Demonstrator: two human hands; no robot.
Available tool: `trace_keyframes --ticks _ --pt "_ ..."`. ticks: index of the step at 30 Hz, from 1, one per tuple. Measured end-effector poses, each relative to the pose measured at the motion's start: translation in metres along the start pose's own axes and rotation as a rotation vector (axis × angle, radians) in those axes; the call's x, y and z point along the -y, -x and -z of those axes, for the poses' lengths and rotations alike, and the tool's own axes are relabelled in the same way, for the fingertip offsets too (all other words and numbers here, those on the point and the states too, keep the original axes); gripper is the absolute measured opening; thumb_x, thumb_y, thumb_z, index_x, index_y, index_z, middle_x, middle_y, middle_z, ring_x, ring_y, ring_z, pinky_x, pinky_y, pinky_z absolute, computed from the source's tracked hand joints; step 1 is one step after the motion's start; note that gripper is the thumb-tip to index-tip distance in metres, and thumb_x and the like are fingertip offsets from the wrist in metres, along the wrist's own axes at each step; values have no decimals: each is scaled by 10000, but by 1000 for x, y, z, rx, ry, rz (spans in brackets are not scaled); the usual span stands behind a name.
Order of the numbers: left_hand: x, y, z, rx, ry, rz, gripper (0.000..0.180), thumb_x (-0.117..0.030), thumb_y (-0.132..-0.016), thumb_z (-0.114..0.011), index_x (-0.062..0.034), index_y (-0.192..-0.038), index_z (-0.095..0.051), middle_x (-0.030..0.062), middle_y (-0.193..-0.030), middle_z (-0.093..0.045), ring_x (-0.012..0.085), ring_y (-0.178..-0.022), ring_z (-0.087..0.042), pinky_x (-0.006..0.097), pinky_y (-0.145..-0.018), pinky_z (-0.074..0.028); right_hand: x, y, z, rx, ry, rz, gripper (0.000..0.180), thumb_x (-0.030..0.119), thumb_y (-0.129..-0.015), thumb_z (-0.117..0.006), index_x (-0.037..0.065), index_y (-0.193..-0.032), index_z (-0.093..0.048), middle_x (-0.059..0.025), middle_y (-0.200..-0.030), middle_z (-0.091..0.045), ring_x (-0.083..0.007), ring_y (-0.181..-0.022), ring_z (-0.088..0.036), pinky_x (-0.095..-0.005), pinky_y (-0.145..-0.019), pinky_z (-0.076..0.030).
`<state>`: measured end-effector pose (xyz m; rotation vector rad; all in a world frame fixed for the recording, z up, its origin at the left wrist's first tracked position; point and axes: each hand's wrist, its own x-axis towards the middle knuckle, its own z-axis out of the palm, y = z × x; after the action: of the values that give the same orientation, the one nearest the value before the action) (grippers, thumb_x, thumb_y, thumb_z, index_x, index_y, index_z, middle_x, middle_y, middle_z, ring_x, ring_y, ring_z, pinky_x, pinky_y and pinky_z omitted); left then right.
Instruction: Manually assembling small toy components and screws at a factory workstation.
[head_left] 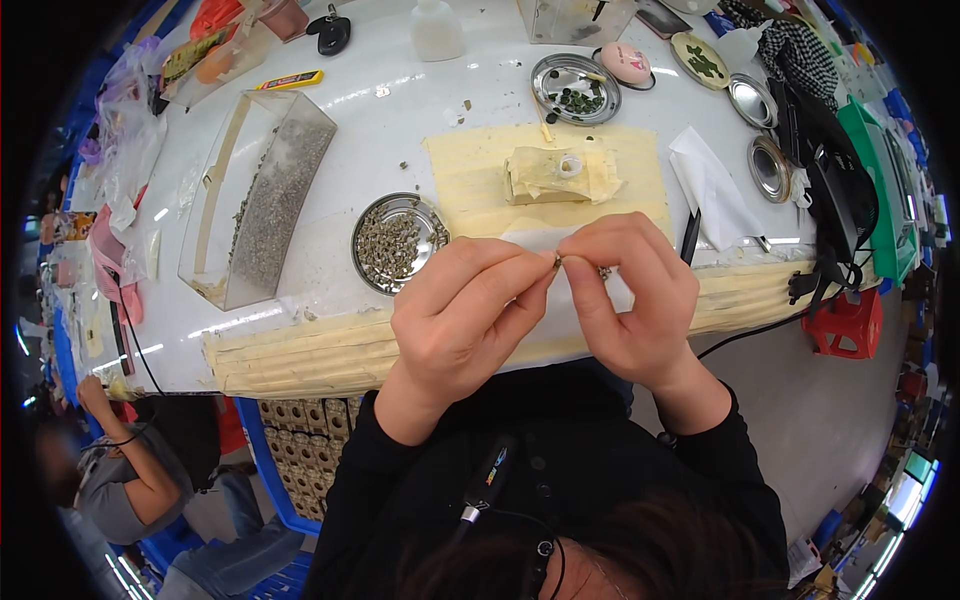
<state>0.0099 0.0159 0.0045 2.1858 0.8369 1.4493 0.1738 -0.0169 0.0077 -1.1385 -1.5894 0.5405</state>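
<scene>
My left hand (455, 315) and my right hand (640, 300) meet over the table's near edge. Both are closed in a pinch, fingertips together on a tiny brownish-green piece (557, 262) whose kind is too small to tell. A few similar bits show by my right fingers. Left of my left hand, a round metal dish (357, 240) holds many small grey-green pieces. Just beyond my hands stands a block wrapped in yellowish tape (535, 190), with a small clear ring (570, 165) on top. It rests on a yellowish tape-covered patch (465, 180).
A clear bin (210, 220) of grey granules stands left. Farther back are a metal plate (545, 75) with dark green pieces, a white bottle (437, 35) and a yellow cutter (290, 80). White paper (715, 190) lies right, near a red stool (845, 325). Another person (150, 490) sits lower left.
</scene>
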Motion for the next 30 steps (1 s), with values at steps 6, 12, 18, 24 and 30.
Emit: trace_keyframes --ticks 6,12,18,24,30 --pt "3 2 -1 -5 -5 -15 238 98 -671 -754 12 -886 -699 96 -793 -661 200 -686 -637 279 -596 -504 -4 1 0 47 -196 -179 79 21 -844 -686 3 -841 -609 -97 -823 -623 -162 -695 -625 -265 -597 -500" --pt "3 1 2 -3 73 -9 247 83 -666 -761 3 -892 -701 90 -794 -656 199 -671 -631 285 -571 -500 8 -1 3 96 -680 -569 72 8 -840 -679 -3 -841 -608 -95 -801 -617 -168 -699 -629 -266 -597 -499" --pt "3 3 -2 3 -59 11 230 112 -676 -745 20 -882 -700 100 -791 -667 187 -695 -640 270 -615 -511 -4 -5 -4 -73 348 332 98 -9 -794 -704 8 -820 -611 -112 -802 -611 -232 -692 -628 -266 -583 -480" --pt "4 2 -1 -17 27 -20 248 67 -662 -764 -11 -890 -702 78 -798 -644 199 -658 -627 292 -548 -494 3 -1 6 130 -636 -518 86 64 -929 -614 -16 -911 -590 -50 -833 -619 -120 -728 -619 -237 -647 -514" --pt "5 2 0 1 41 -25 255 58 -663 -775 -13 -899 -707 77 -796 -646 198 -658 -631 291 -547 -496 -4 0 8 212 -805 -585 111 89 -968 -568 -16 -936 -581 -35 -821 -624 -94 -730 -623 -232 -677 -526"
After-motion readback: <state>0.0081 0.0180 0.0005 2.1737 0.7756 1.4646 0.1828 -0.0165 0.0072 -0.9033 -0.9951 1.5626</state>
